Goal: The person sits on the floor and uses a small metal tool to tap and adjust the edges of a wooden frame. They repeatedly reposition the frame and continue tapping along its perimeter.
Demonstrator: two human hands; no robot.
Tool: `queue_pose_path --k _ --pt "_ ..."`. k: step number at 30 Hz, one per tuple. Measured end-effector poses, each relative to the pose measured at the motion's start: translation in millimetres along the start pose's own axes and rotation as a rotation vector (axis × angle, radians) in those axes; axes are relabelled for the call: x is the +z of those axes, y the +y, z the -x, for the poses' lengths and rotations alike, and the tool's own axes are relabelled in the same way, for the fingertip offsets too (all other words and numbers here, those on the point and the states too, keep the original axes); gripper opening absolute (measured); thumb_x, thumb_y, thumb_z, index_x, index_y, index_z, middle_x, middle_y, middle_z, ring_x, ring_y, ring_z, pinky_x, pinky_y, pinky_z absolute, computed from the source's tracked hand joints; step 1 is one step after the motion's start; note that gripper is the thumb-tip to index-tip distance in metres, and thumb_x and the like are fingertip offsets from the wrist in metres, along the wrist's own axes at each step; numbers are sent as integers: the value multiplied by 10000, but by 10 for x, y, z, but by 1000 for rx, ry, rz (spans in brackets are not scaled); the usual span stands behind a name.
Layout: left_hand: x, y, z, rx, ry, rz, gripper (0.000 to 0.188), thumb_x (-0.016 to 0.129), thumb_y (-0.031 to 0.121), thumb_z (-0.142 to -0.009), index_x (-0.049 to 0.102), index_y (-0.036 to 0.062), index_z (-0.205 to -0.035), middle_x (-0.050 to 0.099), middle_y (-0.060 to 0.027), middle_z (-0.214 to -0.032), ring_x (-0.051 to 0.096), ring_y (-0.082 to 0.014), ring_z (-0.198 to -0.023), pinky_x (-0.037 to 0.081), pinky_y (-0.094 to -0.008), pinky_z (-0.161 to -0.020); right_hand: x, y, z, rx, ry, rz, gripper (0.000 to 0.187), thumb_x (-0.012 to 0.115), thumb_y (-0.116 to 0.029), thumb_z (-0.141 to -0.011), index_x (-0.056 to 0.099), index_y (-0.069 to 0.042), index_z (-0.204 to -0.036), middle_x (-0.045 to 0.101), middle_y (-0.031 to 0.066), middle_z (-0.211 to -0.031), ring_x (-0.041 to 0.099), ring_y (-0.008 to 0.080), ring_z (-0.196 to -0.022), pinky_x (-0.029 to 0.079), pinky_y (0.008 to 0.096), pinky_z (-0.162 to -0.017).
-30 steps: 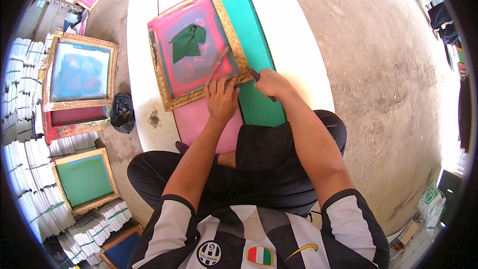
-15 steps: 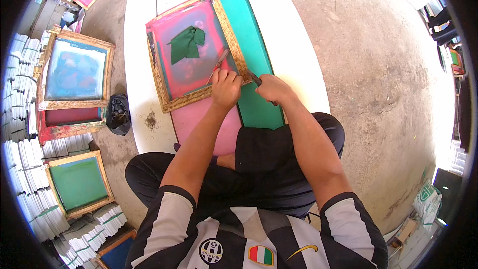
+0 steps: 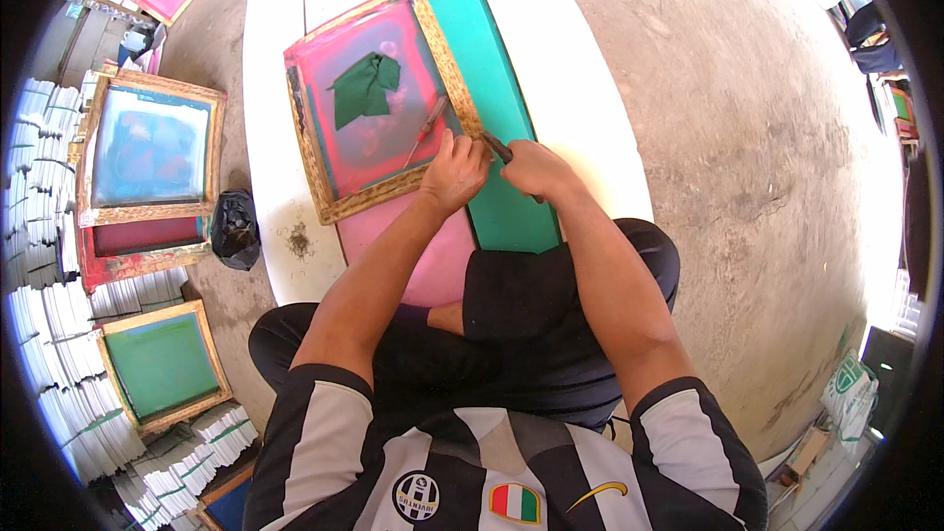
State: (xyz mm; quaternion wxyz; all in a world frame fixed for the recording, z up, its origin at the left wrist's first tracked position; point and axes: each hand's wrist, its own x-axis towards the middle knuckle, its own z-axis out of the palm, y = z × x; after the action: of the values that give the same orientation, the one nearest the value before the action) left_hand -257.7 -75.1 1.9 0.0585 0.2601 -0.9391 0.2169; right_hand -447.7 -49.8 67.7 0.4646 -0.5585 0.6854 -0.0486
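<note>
At far left, bundled paper stacks [image 3: 84,423] stood beside framed screens, among them a blue-meshed screen [image 3: 152,143] and a green-meshed screen [image 3: 162,364]; a black plastic bag [image 3: 235,229] lay between these and a white bench [image 3: 273,167]. The wooden-framed screen [image 3: 444,57] rested askew on the bench, overlapping a pink panel [image 3: 403,261] and a green panel [image 3: 513,211], and bore a crumpled green cloth [image 3: 366,91] and a thin-shafted tool [image 3: 430,121]. The left hand [image 3: 459,172] bent its fingers at the near right corner; whether they pinched anything could not be told. Just beside it, the right hand [image 3: 537,171] was clenched around a dark-handled tool [image 3: 501,149], its tip apparently meeting that corner. The step in hand seemed to be tool work there; the next move would call for a steadied frame and a firm, controlled grip.
</note>
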Motion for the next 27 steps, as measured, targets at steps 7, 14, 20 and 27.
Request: queue_pose_path --k 7,14,20,27 --pt "48 -18 -29 -14 -83 31 235 594 277 -948 705 81 -1014 584 -62 -918 549 -250 -922 423 -471 -983 -21 -20 5 64 -46 -73 220 524 -68 -845 641 89 -947 675 237 -777 689 334 -630 539 461 -557" --pt "155 -64 106 -174 -15 200 155 602 251 -915 614 102 -875 548 -66 -892 540 -257 -887 423 -430 -863 177 184 -194 136 -133 -234 182 628 -127 -946 571 44 -972 615 119 -725 628 229 -571 463 414 -478" --pt "100 -38 271 -438 143 464 224 708 267 -874 645 97 -1006 584 -79 -1002 558 -302 -999 425 -460 -914 287 233 -213 160 -221 -260 199 633 -136 -964 572 53 -969 609 111 -720 636 227 -575 468 410 -478" --pt "46 -60 622 -569 112 479 521 800 300 -804 646 95 -1258 599 -84 -1232 553 -313 -1161 407 -498 -1031 351 131 -132 210 -237 -243 211 645 -141 -967 558 51 -951 597 113 -728 625 231 -564 465 421 -465"
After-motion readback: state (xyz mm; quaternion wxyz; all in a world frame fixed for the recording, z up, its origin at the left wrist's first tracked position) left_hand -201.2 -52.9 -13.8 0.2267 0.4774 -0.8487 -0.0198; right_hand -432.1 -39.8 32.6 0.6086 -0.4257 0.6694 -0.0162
